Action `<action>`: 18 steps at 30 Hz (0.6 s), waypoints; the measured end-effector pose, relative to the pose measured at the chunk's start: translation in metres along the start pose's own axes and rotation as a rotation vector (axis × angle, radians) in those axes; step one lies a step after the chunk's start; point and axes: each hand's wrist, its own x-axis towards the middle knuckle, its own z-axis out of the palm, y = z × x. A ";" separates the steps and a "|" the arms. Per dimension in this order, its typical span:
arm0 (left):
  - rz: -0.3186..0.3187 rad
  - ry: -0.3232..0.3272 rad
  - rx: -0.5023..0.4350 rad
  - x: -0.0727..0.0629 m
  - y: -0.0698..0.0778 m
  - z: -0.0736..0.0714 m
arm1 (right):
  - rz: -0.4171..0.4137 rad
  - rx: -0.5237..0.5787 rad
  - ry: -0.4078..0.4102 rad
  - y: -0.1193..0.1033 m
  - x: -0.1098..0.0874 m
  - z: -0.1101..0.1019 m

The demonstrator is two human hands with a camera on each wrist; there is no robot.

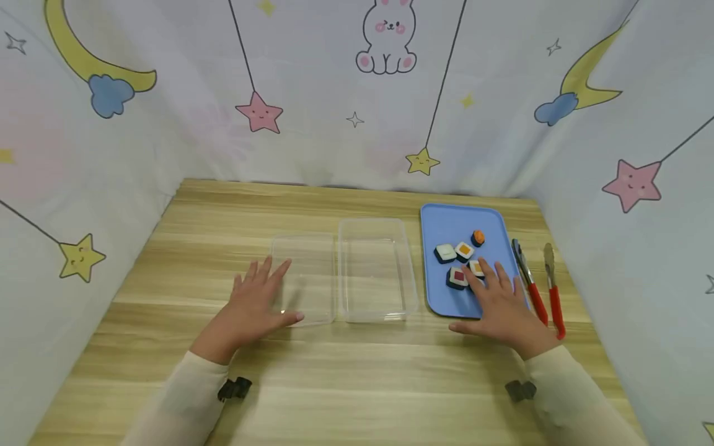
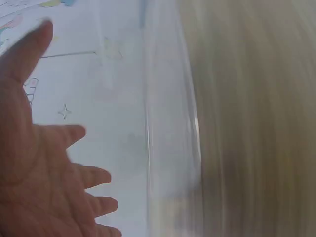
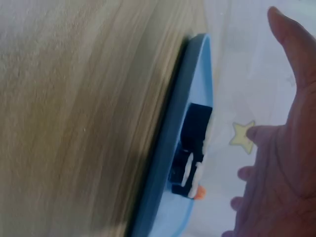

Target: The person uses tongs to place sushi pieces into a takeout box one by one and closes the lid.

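Observation:
My left hand, fingers spread and holding nothing, hovers at the left side of a flat clear plastic lid. Its palm and fingers also show in the left wrist view, beside the blurred clear plastic. Over the near right part of a blue tray is my right hand, also spread and grasping nothing. On the tray lie several sushi pieces: a white-topped one, a red-centred roll, an orange-centred roll and a small orange-topped piece. My right fingers partly cover another roll.
Between lid and tray stands a clear rectangular container. Red-handled tongs lie along the tray's right side. The wood-grain table is bounded at the back and sides by a printed white curtain.

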 end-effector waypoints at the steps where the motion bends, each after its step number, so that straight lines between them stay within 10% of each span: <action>1: -0.002 0.001 -0.090 0.004 0.004 0.002 | -0.005 -0.001 0.009 -0.001 0.000 0.000; 8: -0.021 0.063 -0.692 0.043 0.042 0.033 | 0.021 0.108 0.193 -0.001 0.005 0.003; 18: 0.045 0.073 -0.896 0.055 0.055 0.070 | 0.437 0.207 0.331 0.070 -0.017 -0.002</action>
